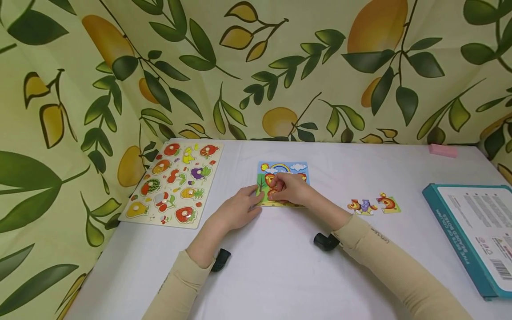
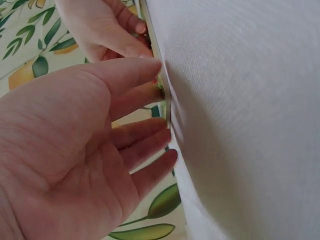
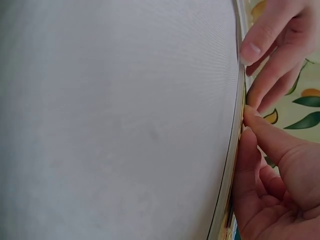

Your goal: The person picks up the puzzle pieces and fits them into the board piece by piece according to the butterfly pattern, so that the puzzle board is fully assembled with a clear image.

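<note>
A small picture puzzle board point(image 1: 298, 168) lies mid-table, showing a sun, a rainbow, clouds and red-orange butterfly wings. My right hand point(image 1: 292, 189) reaches over it from the right, thumb and index finger pinching a puzzle piece point(image 1: 273, 194) down at the board's surface; the hand hides much of the picture. At the board's left edge rests my left hand point(image 1: 239, 209), fingers extended and fingertips on its green side. In the left wrist view the left hand point(image 2: 85, 150) has its fingers spread along the board's edge. Two loose puzzle pieces point(image 1: 362, 206) lie to the right.
A wooden fruit puzzle board point(image 1: 186, 175) with knobbed pieces lies at the left. On the right is a teal and white box point(image 1: 476, 231), with a pink block point(image 1: 442, 150) behind it. Black wrist mounts point(image 1: 326, 242) sit under the forearms. A patterned curtain point(image 1: 256, 89) borders the table.
</note>
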Tool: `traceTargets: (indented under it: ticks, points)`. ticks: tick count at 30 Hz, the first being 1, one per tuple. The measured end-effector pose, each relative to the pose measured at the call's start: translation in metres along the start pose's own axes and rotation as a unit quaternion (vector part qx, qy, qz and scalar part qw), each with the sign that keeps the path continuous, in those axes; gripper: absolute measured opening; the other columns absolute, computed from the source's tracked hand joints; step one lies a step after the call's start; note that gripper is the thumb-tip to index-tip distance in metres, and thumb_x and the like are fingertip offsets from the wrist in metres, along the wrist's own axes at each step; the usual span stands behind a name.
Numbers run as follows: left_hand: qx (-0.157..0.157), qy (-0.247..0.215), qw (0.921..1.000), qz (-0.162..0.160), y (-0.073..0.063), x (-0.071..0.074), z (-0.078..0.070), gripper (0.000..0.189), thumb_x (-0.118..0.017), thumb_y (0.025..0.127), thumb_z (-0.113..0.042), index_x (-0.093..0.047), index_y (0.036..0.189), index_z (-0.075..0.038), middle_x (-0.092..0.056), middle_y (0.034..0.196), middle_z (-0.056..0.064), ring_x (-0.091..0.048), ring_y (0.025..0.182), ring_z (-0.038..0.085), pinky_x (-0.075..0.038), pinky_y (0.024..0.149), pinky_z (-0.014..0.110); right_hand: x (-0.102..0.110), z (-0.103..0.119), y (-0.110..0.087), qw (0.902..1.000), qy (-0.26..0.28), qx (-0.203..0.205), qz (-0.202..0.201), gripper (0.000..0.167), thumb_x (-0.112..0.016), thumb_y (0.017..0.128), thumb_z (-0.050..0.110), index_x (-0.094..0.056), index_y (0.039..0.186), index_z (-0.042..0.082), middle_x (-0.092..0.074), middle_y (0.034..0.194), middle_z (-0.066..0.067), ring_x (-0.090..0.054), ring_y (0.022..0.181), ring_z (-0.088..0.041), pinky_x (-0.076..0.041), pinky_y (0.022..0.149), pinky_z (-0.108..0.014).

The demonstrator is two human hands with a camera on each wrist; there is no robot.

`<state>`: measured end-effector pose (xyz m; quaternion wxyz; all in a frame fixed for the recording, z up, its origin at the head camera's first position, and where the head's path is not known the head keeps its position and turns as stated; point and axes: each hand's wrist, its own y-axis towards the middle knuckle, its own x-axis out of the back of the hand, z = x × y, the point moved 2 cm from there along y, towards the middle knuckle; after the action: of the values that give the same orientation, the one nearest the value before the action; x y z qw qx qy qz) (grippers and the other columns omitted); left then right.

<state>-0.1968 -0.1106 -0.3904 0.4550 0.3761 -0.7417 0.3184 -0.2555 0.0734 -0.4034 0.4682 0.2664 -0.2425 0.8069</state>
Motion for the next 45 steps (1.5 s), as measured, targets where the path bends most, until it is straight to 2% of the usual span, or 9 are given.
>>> traceTargets:
  ticks: [7,13,17,21,26,31,35,39,45]
  points:
    - [-0.050,-0.029,0.9983,0.006,0.008,0.000,-0.007,0.053,-0.057,0.099,-0.024,-0.043,0.146,-0.003,-0.034,0.155,0.009,-0.033,0.141,0.024,-0.031,0.113,0.040,0.002,0.000,-0.003,0.9999,-0.006,0.014,-0.001,0.027,-0.079,0.083,0.018,-0.060,0.099,0.009,-0.053,0.078,-0.003,-0.054,0.061,-0.014,-0.045,0.056,-0.024]
    - [-0.046,-0.017,0.9987,0.016,0.012,-0.001,-0.011,0.052,-0.056,0.099,-0.022,-0.044,0.145,-0.002,-0.038,0.153,0.008,-0.036,0.140,0.024,-0.032,0.112,0.040,0.003,-0.002,-0.010,0.9982,-0.024,0.055,-0.007,0.027,-0.078,0.084,0.017,-0.063,0.103,0.007,-0.058,0.082,-0.001,-0.054,0.071,-0.013,-0.046,0.063,-0.025]
    - [-0.042,-0.021,0.9987,0.022,0.012,-0.001,-0.010,0.051,-0.056,0.099,-0.022,-0.045,0.145,-0.004,-0.038,0.153,0.007,-0.035,0.140,0.025,-0.031,0.112,0.041,0.009,-0.009,-0.031,0.9968,-0.010,0.070,-0.036,0.023,-0.074,0.088,0.017,-0.066,0.108,0.008,-0.063,0.087,0.002,-0.058,0.079,-0.013,-0.049,0.071,-0.027]
    - [-0.041,-0.025,0.9986,0.023,0.011,-0.002,-0.010,0.051,-0.056,0.099,-0.022,-0.045,0.145,-0.005,-0.038,0.153,0.008,-0.034,0.141,0.025,-0.031,0.113,0.041,0.028,-0.026,-0.063,0.9930,-0.009,0.076,-0.090,0.017,-0.070,0.091,0.017,-0.070,0.106,0.010,-0.066,0.091,0.002,-0.058,0.084,-0.016,-0.050,0.069,-0.030]
    - [-0.036,-0.033,0.9986,0.023,0.011,-0.001,-0.009,0.050,-0.056,0.100,-0.022,-0.045,0.146,-0.005,-0.037,0.154,0.007,-0.033,0.141,0.025,-0.030,0.113,0.041,0.067,-0.058,-0.105,0.9896,-0.069,0.056,-0.113,0.017,-0.070,0.091,0.016,-0.070,0.106,0.009,-0.067,0.104,-0.003,-0.058,0.092,-0.020,-0.053,0.074,-0.032]
    - [-0.029,-0.036,0.9987,0.020,0.011,-0.001,-0.010,0.050,-0.055,0.100,-0.023,-0.046,0.145,-0.006,-0.037,0.154,0.007,-0.032,0.142,0.025,-0.029,0.114,0.040,0.100,-0.086,-0.142,0.9854,-0.129,0.001,-0.112,0.033,-0.077,0.085,0.020,-0.068,0.113,0.004,-0.063,0.110,-0.013,-0.056,0.093,-0.027,-0.050,0.073,-0.036]
    - [-0.028,-0.038,0.9987,0.017,0.010,0.000,-0.010,0.049,-0.055,0.100,-0.023,-0.046,0.145,-0.005,-0.038,0.153,0.007,-0.033,0.141,0.025,-0.028,0.114,0.039,0.110,-0.104,-0.156,0.9824,-0.154,-0.025,-0.103,0.046,-0.081,0.081,0.026,-0.066,0.116,0.000,-0.061,0.114,-0.020,-0.053,0.098,-0.033,-0.048,0.082,-0.049]
    - [-0.033,-0.038,0.9986,0.016,0.011,-0.001,-0.010,0.049,-0.054,0.100,-0.023,-0.046,0.145,-0.004,-0.037,0.154,0.008,-0.033,0.141,0.025,-0.029,0.114,0.038,0.109,-0.113,-0.160,0.9825,-0.152,-0.035,-0.102,0.048,-0.082,0.080,0.028,-0.067,0.115,-0.002,-0.060,0.116,-0.024,-0.050,0.105,-0.039,-0.042,0.089,-0.058]
    - [-0.031,-0.043,0.9984,0.021,0.010,-0.002,-0.012,0.050,-0.054,0.100,-0.025,-0.045,0.146,-0.005,-0.036,0.155,0.007,-0.032,0.142,0.025,-0.029,0.114,0.039,0.106,-0.111,-0.159,0.9830,-0.140,-0.047,-0.108,0.042,-0.082,0.079,0.022,-0.062,0.109,0.000,-0.059,0.094,-0.011,-0.049,0.088,-0.027,-0.044,0.071,-0.034]
